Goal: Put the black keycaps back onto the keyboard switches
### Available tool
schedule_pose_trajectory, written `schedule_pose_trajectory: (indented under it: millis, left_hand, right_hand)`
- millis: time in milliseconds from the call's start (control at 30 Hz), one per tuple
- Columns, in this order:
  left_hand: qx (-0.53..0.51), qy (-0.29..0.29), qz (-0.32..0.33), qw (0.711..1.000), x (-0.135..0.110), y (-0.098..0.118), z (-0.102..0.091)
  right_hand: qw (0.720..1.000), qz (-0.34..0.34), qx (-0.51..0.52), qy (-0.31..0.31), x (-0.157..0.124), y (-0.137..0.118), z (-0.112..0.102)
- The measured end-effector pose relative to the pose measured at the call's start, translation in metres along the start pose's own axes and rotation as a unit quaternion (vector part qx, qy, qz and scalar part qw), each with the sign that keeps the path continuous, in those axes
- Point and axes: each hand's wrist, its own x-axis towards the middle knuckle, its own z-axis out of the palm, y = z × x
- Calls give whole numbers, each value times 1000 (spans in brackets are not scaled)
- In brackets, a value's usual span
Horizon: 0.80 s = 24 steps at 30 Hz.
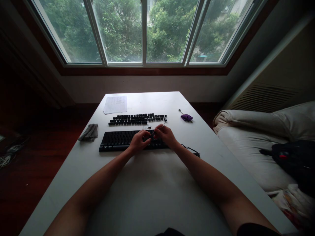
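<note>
A black keyboard (118, 139) lies across the white table in front of me, its right part partly covered by both hands. My left hand (140, 140) is over the keyboard right of its middle, fingers curled toward the thumb; anything between the fingertips is too dark to make out. Beside it, my right hand (165, 135) is closed in a pinch on what looks like a wire keycap puller (165, 124), with thin wire showing above the fingers. Just behind the hands sits a small, round, pale dish (147, 127). Farther back, several loose black keycaps (133, 119) stand in rows.
A printed sheet (115, 105) lies at the far left of the table (152, 190). A grey cloth (89, 132) is near the left edge. On the right are a purple item with a brush-like stick (186, 117) and a black cable (192, 150). A sofa (246, 147) stands beyond.
</note>
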Motion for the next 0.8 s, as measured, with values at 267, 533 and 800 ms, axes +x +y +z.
schedule_pose_trajectory:
  millis: [267,533,800]
  left_hand:
    - [-42,5,-17,999,-2,-2,2]
    - [-11,-15,57,998,-3,-1,0]
    - [31,-44,103,993,-3,1,1]
  right_hand:
    - [996,56,52,40,1,5,5]
    - [994,78,65,44,3,16,-1]
    - [992,95,69,38,5,20,-2]
